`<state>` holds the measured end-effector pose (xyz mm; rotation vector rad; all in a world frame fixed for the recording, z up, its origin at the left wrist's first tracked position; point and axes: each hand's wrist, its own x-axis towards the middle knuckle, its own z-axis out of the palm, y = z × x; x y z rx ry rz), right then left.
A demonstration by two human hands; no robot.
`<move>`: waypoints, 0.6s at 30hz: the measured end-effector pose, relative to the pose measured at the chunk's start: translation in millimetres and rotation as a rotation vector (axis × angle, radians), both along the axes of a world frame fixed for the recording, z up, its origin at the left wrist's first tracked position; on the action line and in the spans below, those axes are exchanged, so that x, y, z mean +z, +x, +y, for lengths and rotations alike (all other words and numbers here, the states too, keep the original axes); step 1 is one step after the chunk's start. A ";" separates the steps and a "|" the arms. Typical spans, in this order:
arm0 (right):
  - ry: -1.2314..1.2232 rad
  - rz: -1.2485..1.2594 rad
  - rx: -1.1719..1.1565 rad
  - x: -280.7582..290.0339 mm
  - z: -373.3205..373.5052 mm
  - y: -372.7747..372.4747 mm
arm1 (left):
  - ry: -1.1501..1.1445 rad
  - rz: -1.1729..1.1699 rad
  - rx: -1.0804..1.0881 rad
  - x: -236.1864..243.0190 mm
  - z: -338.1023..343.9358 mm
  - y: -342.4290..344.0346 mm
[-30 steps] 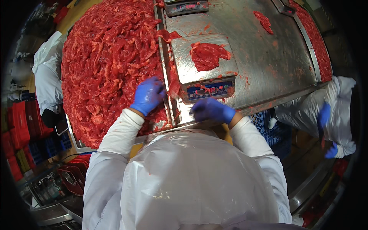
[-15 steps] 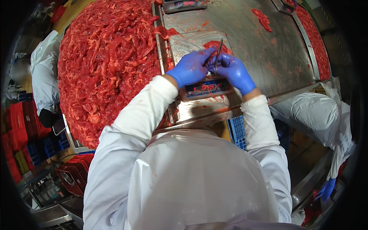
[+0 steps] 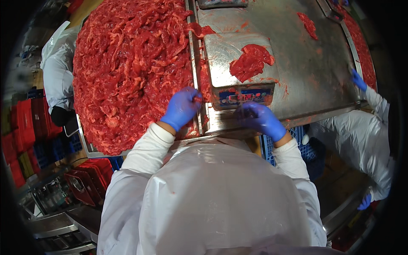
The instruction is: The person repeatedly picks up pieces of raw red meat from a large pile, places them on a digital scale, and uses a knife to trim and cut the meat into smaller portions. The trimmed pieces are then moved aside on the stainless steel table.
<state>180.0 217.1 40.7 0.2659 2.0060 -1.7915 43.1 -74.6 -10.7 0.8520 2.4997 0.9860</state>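
My left hand (image 3: pixel 180 109), in a blue glove, is over the near right edge of a large heap of raw red meat strips (image 3: pixel 131 72). Its fingers are curled together; a bit of red shows at the fingertips, too small to make out. My right hand (image 3: pixel 264 121), also blue-gloved, is just in front of the scale's display (image 3: pixel 244 97), fingers closed. A faint, motion-smeared streak of a thin-bladed metal tool (image 3: pixel 241 103) rises from them. On the scale's steel plate (image 3: pixel 221 53) lies a flat piece of raw meat (image 3: pixel 251 63), touched by neither hand.
The steel table (image 3: pixel 297 72) holds another meat piece (image 3: pixel 307 25) and a second scale (image 3: pixel 223 3) farther back. A metal rail (image 3: pixel 196 63) borders the heap. Co-workers (image 3: pixel 57 76) stand left and right; one person's gloved hand (image 3: pixel 359 80) reaches over the table's right edge.
Both hands have drawn back from the scale plate and moved apart, left toward the heap, right toward the front edge. The meat piece is uncovered on the plate. A co-worker's hand has appeared at right.
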 end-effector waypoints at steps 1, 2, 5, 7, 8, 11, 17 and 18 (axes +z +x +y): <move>-0.066 0.035 -0.063 -1.8 6.7 6.1 | 0.054 -0.121 0.024 25.0 3.6 -8.3; -0.130 0.077 -0.126 -2.2 9.6 9.1 | 0.110 -0.235 0.047 50.0 9.3 -17.8; -0.267 0.169 -0.276 11.4 -2.1 -0.5 | 0.492 -0.632 0.038 96.9 46.7 -35.2; -0.331 0.168 -0.297 28.0 -18.8 -14.2 | 0.393 -0.521 0.047 93.5 63.9 -51.5; -0.284 0.112 -0.232 27.9 -24.2 -21.4 | 0.174 -0.270 0.059 75.0 69.8 -59.5; -0.280 -0.027 -0.157 -14.0 -24.7 -37.8 | 0.195 -0.306 0.067 46.9 54.8 -70.0; -0.253 0.047 -0.125 -3.5 -12.0 1.8 | 0.217 0.185 0.132 66.4 55.5 -56.6; -0.230 0.090 -0.089 -6.2 -10.2 5.8 | 0.177 0.217 0.079 69.3 69.2 -51.8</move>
